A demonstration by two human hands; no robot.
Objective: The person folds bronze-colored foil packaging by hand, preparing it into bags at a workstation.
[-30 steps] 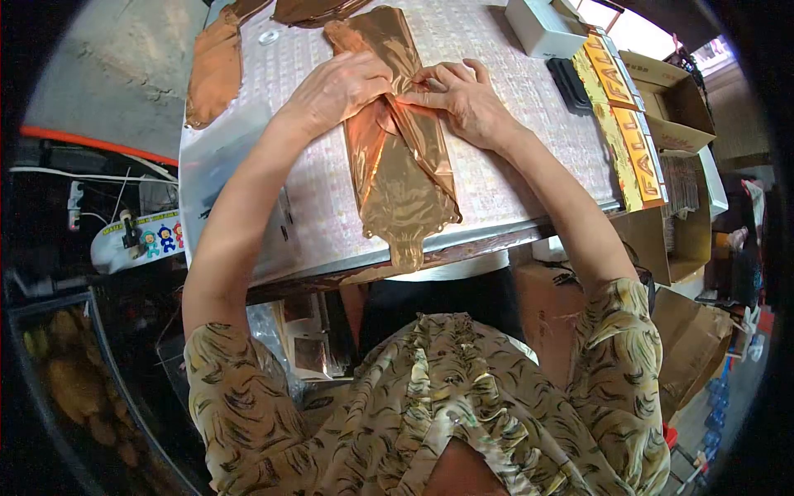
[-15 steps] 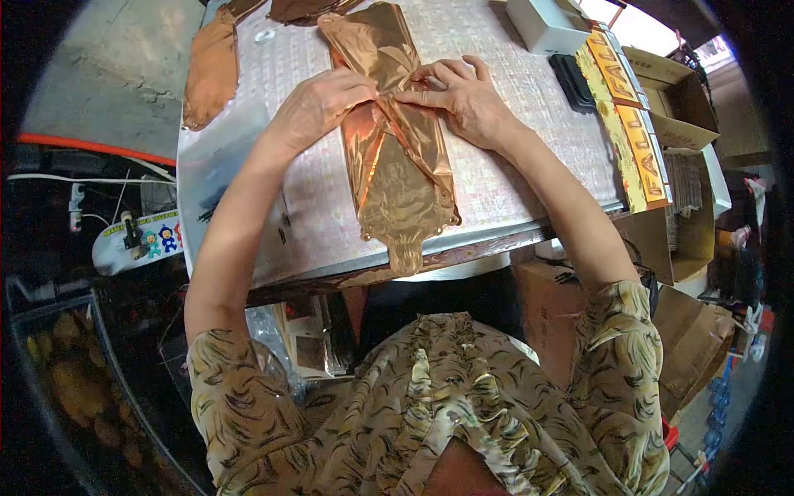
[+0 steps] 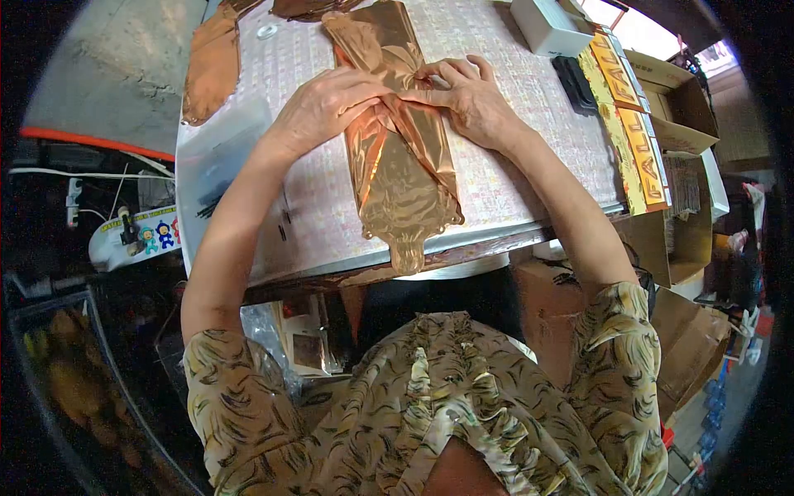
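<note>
A flat, shiny copper-coloured foil balloon [image 3: 405, 182] lies lengthwise on the table, folded into a long strip. Its narrow tab end points toward me, at the table's front edge. My left hand [image 3: 331, 107] is closed on the foil near its middle, fingers pressed together. Just across from it, my right hand [image 3: 467, 99] pinches the foil with thumb and forefinger. Creases run out from between the two hands, and part of the foil is hidden under the fingers.
Another copper foil piece [image 3: 212, 70] lies at the table's left edge, near a small white ring [image 3: 266, 32]. At the right stand a white box [image 3: 550, 29], a black case [image 3: 574, 85] and orange "FALL" packaging [image 3: 637, 136]. Cardboard boxes [image 3: 674, 103] are beyond.
My left hand has shifted slightly right, closer to my right hand, and its fingers now reach over the foil's middle. My right hand has barely moved.
</note>
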